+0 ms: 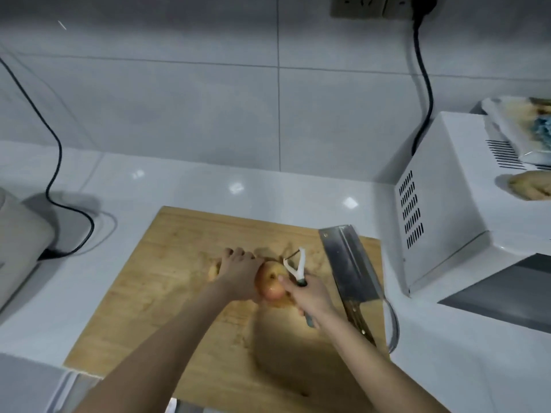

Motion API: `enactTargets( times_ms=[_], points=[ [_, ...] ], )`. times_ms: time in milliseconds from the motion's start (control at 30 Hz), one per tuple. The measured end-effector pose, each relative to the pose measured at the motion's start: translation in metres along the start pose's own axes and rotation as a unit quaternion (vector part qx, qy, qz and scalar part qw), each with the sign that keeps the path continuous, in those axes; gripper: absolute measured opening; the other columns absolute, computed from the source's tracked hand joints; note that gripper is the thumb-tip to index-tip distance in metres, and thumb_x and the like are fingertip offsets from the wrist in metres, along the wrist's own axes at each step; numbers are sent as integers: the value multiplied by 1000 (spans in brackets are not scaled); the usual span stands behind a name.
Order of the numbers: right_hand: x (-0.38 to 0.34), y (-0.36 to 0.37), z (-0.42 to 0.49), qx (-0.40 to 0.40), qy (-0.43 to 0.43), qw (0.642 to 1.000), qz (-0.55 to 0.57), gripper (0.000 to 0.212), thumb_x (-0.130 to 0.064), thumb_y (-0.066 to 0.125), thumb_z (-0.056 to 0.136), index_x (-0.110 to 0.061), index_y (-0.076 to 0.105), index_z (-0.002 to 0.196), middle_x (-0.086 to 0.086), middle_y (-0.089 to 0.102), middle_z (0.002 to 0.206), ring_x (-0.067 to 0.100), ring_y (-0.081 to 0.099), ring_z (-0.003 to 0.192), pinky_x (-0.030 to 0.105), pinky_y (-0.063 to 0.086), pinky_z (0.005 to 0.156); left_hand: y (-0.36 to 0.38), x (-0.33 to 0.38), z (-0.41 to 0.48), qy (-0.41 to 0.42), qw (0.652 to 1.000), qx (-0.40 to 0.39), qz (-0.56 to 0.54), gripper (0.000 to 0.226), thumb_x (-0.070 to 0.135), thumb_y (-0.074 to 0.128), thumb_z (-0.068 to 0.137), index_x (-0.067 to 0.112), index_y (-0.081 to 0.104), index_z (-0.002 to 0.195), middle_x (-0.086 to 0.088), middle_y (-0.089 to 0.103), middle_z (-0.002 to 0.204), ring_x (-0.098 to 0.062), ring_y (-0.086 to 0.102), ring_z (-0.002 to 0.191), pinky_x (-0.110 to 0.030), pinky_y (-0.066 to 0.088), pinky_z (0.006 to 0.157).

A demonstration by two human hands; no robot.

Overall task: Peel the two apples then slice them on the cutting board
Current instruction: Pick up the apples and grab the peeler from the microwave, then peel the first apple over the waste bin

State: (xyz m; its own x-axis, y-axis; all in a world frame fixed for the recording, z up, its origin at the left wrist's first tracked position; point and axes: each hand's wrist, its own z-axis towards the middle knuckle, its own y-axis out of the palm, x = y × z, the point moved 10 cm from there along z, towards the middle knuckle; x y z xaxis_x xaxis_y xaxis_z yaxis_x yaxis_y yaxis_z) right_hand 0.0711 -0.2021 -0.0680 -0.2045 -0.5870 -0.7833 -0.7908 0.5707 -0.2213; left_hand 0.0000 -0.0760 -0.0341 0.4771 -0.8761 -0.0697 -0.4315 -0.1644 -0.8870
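Through the head camera, my left hand (238, 272) grips the apple (271, 283) from its left, over the middle of the cutting board (167, 263). My right hand (310, 296) is closed round the Y-peeler (298, 266) handle, thumb touching the apple's right side. The peeler's blade end points away from me. The apple's stem dimple faces up, so I judge the core roughly upright.

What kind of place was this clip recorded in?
Most likely a home kitchen: a tiled wall behind a white counter, a wooden cutting board with a cleaver lying along its right side, and a white microwave beside it.
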Motion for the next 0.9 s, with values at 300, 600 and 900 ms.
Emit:
enactTargets(
  times_ms=[300,600,900],
  points=[
    [2,6,-10,-60,62,941,328,13,-9,71,80,-7,58,78,-1,46,53,6,34,36,19,29,35,-20,7,-39,63,819,51,-568,77,25,84,68,31,45,134,6,48,135,-13,50,122,-30,42,103],
    [-56,54,-67,-183,-49,964,189,24,-17,72,76,-5,52,78,2,35,48,10,32,35,23,28,37,4,-30,-112,-48,501,-92,-859,46,39,53,86,16,59,125,-14,65,120,-32,65,106,-42,59,75],
    [-69,188,-130,-167,-183,962,-119,42,-54,61,79,-19,52,59,-10,49,44,3,47,44,20,33,51,99,-128,-201,-99,404,-181,-891,45,31,59,87,8,57,126,-23,59,125,-43,61,106,-52,53,77]
  ],
)
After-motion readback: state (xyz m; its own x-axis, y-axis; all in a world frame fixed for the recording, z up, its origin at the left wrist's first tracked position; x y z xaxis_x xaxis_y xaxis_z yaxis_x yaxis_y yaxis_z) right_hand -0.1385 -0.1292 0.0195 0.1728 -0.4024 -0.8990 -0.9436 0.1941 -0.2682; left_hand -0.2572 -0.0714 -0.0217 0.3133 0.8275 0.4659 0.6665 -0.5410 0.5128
